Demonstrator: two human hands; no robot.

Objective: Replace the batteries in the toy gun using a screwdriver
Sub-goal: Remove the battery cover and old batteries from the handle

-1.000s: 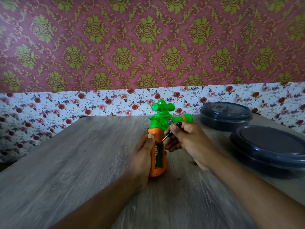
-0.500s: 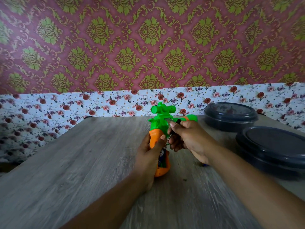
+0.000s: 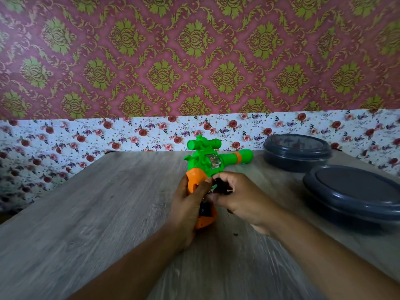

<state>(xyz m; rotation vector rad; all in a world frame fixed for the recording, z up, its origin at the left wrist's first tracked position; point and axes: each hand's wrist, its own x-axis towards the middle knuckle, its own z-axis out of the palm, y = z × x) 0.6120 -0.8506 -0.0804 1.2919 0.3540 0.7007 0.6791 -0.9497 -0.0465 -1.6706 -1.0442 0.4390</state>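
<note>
1. Grey wood-grain laminate covers the desk, which runs from the near edge to a wall papered with roses below and a red-and-green damask pattern above.
2. Left hand: it comes in from the lower left, and its grip is closed around the orange handle of the toy gun. The thumb lies across the front of the handle, next to the right hand's fingertips.
3. Toy gun: it stands upright near the middle of the desk, with the butt of the handle at or just above the desk surface. The body is green with a scope-like tube on top. The barrel points right and carries an orange ring near a rounded green muzzle. A small clear window sits in the side of the body. An open recess shows dark in the lower handle; what is inside it cannot be made out.
4. Right hand: its fingers are curled around a small dark object at the trigger area, pressed against the gun. Motion blur prevents identification of that object.
5. Two dark grey lidded containers sit on the right side of the desk: far container near the wall, near container closer to the camera and partly overlapping it in view.
</note>
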